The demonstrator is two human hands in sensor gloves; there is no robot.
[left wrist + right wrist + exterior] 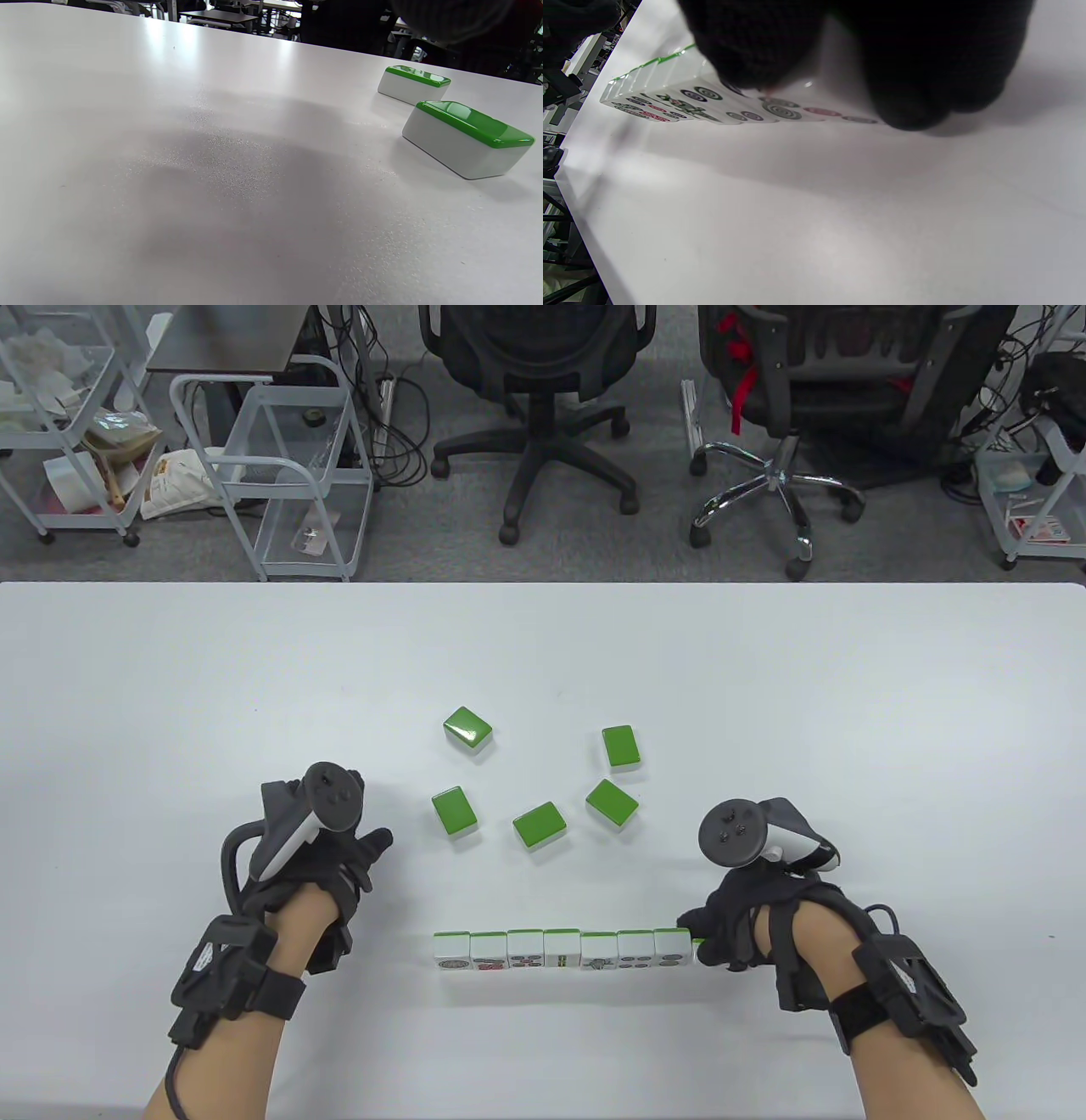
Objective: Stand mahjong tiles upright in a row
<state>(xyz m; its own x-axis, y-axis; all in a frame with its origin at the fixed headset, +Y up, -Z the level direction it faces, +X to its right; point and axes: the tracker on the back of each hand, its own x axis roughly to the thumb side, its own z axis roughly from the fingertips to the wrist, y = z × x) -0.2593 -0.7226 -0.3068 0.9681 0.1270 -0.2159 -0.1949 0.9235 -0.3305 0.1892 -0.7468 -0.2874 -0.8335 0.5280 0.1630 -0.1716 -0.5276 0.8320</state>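
White counter (764, 687), spanning the whole lower table view. Left hand (327, 857) resting on the counter left of the tiles, palm down, fingers loosely spread toward the loose tiles, gripping nothing, tracker on its back tilted up. Right hand (747, 925) low at the right end of the row, wrist angled in from the lower right, fingers curled around an eighth tile (814, 111) touching the row's end; in the right wrist view dark fingertips (908, 101) pressed over that tile's top, its circle-marked face partly showing. Row of upright tiles (562, 950), seven standing side by side and touching, faces toward the person, green backs away. Five loose tiles (536, 824) lying green side up behind the row, well apart from one another; two of them visible in the left wrist view, nearest (466, 137).
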